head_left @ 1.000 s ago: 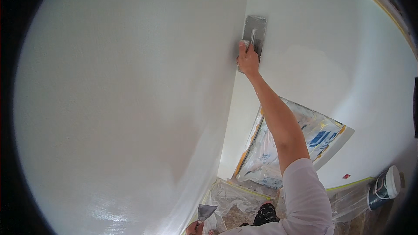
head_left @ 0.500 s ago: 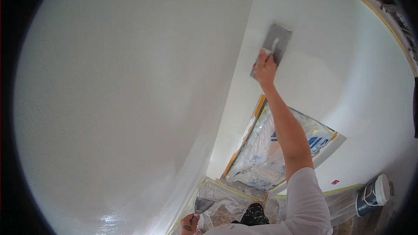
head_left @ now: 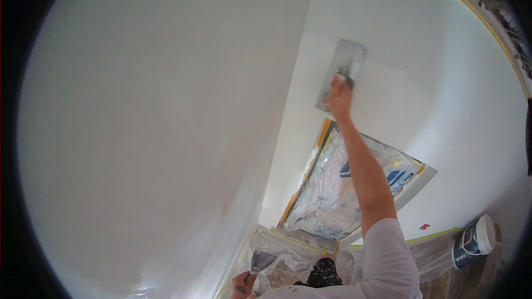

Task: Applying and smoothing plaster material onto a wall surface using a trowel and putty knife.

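My right hand (head_left: 339,99) is closed round the handle of a rectangular steel plastering trowel (head_left: 350,55). The blade lies against the white wall (head_left: 388,91) above the covered opening, and it is slightly smeared by motion. A damp-looking patch edge shows on the wall to its right. Low down near the bottom edge, my left hand (head_left: 243,284) grips a putty knife (head_left: 261,261) with a wide grey blade pointing up. The knife's handle is mostly hidden by the fingers.
Printed plastic sheeting (head_left: 327,194) covers a framed opening under my right arm. A large pale wall (head_left: 155,133) fills the left side. Clear plastic film (head_left: 288,246) lies along the floor edge. A dark bucket with a white lid (head_left: 474,242) stands at the lower right.
The trowel in my right hand has moved slightly down and left along the wall, its blade now showing lighter. My left hand stays low with the putty knife.
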The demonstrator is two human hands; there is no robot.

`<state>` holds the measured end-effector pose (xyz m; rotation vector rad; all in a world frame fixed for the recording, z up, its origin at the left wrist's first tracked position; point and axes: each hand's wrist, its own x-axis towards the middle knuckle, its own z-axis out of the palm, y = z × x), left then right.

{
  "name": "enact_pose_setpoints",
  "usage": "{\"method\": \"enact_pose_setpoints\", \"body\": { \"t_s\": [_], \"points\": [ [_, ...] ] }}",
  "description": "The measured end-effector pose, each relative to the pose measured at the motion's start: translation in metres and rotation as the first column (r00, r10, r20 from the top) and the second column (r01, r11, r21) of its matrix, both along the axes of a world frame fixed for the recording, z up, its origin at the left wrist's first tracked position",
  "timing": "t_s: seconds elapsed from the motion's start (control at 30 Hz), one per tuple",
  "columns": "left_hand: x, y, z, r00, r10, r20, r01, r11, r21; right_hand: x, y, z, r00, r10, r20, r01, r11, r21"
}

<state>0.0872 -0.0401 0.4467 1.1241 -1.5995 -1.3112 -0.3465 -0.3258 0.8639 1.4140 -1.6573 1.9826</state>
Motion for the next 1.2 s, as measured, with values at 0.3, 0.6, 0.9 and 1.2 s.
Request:
{"method": "enact_pose_setpoints", "body": {
  "t_s": [0.3, 0.6, 0.9, 1.2],
  "points": [
    [0.023, 0.016, -0.008, 0.996, -0.01, 0.087, 0.0, 0.993, 0.121, -0.008, 0.084, -0.001, 0.984, 0.16, 0.074, -0.146, 0.975, -0.167],
    [0.034, 0.032, -0.017, 0.995, 0.07, 0.077, -0.08, 0.988, 0.135, 0.084, 0.001, 0.07, 0.923, 0.375, 0.087, -0.384, 0.913, 0.134],
    [0.049, 0.065, -0.073, 0.96, 0.237, -0.15, -0.237, 0.971, 0.018, 0.078, -0.023, -0.083, 0.901, 0.375, 0.218, -0.416, 0.888, 0.196],
    [0.056, 0.056, -0.064, 0.978, 0.167, -0.124, -0.137, 0.966, 0.217, 0.097, -0.01, -0.277, 0.938, 0.316, 0.143, -0.34, 0.92, 0.195]
  ]
}}
